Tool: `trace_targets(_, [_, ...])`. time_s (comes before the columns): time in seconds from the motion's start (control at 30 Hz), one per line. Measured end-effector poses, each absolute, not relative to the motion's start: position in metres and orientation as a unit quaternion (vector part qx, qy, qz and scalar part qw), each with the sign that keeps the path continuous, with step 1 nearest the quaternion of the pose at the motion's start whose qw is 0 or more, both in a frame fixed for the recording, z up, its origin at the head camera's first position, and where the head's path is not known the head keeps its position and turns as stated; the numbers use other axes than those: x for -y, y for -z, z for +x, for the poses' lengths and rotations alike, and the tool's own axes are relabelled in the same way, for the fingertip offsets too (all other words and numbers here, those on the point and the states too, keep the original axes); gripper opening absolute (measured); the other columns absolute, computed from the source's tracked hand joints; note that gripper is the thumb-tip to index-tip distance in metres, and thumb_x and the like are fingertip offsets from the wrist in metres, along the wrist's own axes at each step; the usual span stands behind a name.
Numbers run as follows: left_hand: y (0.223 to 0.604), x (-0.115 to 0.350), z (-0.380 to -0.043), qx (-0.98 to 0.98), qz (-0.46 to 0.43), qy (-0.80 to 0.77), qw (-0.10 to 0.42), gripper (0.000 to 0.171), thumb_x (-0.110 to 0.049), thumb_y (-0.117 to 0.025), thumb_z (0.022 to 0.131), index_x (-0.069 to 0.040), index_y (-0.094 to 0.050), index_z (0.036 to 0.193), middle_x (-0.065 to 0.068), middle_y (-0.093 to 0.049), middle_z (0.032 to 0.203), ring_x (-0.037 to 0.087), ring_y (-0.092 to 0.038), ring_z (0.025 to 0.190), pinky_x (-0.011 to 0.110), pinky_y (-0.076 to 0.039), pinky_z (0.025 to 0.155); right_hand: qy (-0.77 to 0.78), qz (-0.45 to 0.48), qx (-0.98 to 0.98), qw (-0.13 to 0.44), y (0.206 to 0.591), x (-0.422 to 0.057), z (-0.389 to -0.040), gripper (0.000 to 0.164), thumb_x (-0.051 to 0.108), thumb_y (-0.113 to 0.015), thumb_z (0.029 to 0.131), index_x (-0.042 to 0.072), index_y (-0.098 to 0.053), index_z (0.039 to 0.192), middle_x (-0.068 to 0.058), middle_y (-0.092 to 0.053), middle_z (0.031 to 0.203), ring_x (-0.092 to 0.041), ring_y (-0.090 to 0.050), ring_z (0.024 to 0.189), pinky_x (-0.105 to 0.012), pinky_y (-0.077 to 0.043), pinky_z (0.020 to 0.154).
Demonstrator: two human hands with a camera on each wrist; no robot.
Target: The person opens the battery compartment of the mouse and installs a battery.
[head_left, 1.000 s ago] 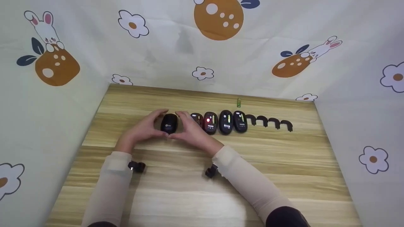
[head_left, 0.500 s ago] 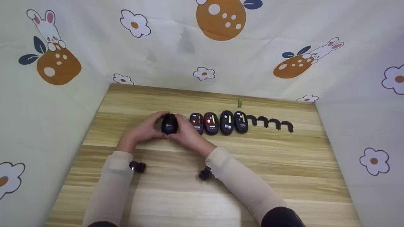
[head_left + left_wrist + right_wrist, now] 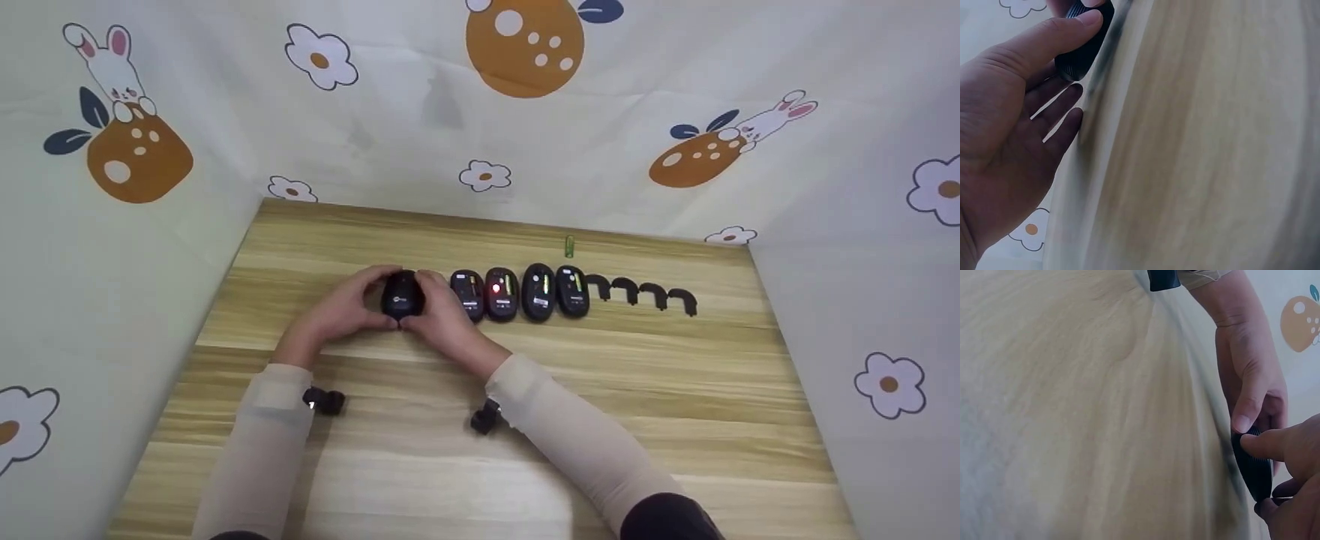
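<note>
A black computer mouse (image 3: 403, 295), pale logo facing up, is held between both hands on the left part of the wooden table. My left hand (image 3: 343, 304) grips its left side, thumb at the near end. From the right, my right hand (image 3: 448, 319) pinches it, thumbs nearly meeting. In the left wrist view the left thumb presses the ribbed edge of the mouse (image 3: 1081, 53), with two fingers extended free. The right wrist view has both thumbs on the mouse (image 3: 1253, 467), standing on edge. Fingers hide part of its rim.
Right of the hands, several overturned black mice (image 3: 502, 294) stand in a row, with batteries showing in open compartments; one glows red. Beyond them lie several curved black covers (image 3: 625, 290). A green battery (image 3: 569, 246) lies behind the row. Patterned cloth (image 3: 397, 135) walls the table (image 3: 420, 450).
My right hand has shifted slightly left and closed against the mouse. The leftmost overturned mouse has come out from behind that hand; its orange-red light, seen half a second ago, is now out.
</note>
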State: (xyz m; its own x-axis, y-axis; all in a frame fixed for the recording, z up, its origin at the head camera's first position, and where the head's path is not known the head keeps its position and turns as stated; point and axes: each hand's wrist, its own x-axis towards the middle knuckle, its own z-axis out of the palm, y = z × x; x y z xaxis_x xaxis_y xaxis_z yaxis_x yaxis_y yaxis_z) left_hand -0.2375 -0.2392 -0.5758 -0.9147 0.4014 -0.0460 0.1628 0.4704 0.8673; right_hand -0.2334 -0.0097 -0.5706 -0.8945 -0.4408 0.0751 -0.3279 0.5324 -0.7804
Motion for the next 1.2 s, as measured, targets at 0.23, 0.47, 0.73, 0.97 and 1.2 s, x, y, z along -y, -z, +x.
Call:
trace_targets(0.23, [0.569, 0.236, -0.234, -0.847, 0.167, -0.494, 0.108, 0.092, -0.012, -0.098, 0.084, -0.014, -0.053, 0.164, 0.014, -0.05, 0.167, 0.043, -0.047, 0.151, 0.06, -0.035, 0.128, 0.433, -0.218, -0.871, 0.082, 0.556, 0.001, -0.234, 0.082, 0.006, -0.091, 0.088, -0.008, -0.051, 0.158, -0.019, -0.05, 0.163, -0.031, -0.051, 0.15, -0.033, -0.038, 0.127])
trace_targets(0.47, [0.565, 0.227, -0.231, -0.841, 0.175, -0.504, 0.092, 0.09, -0.012, -0.096, 0.084, -0.014, -0.053, 0.163, 0.013, -0.049, 0.168, 0.046, -0.048, 0.15, 0.061, -0.04, 0.125, 0.434, -0.242, -0.866, 0.066, 0.549, -0.019, -0.234, 0.08, 0.014, -0.093, 0.088, -0.003, -0.055, 0.157, -0.014, -0.053, 0.162, -0.03, -0.052, 0.15, -0.036, -0.04, 0.127])
trace_targets(0.73, [0.557, 0.207, -0.228, -0.831, 0.203, -0.515, 0.057, 0.089, -0.012, -0.097, 0.083, -0.011, -0.055, 0.161, 0.014, -0.053, 0.164, 0.043, -0.051, 0.149, 0.059, -0.04, 0.126, 0.468, -0.276, -0.838, 0.05, 0.548, -0.047, -0.236, 0.078, 0.017, -0.093, 0.089, 0.005, -0.057, 0.157, -0.008, -0.052, 0.159, -0.024, -0.051, 0.148, -0.035, -0.041, 0.125])
trace_targets(0.97, [0.556, 0.191, -0.225, -0.83, 0.214, -0.513, 0.045, 0.091, -0.017, -0.098, 0.083, -0.015, -0.055, 0.162, 0.009, -0.052, 0.166, 0.037, -0.049, 0.152, 0.058, -0.038, 0.127, 0.496, -0.291, -0.817, 0.054, 0.548, -0.068, -0.235, 0.078, 0.016, -0.092, 0.089, 0.005, -0.056, 0.157, -0.008, -0.049, 0.159, -0.026, -0.05, 0.149, -0.038, -0.038, 0.128])
trace_targets(1.2, [0.555, 0.175, -0.226, -0.819, 0.241, -0.52, 0.025, 0.087, -0.012, -0.098, 0.082, -0.01, -0.058, 0.159, 0.01, -0.055, 0.163, 0.034, -0.051, 0.149, 0.054, -0.04, 0.127, 0.5, -0.288, -0.815, 0.05, 0.543, -0.085, -0.229, 0.077, 0.016, -0.092, 0.089, 0.006, -0.057, 0.157, -0.008, -0.048, 0.16, -0.027, -0.049, 0.149, -0.04, -0.038, 0.128])
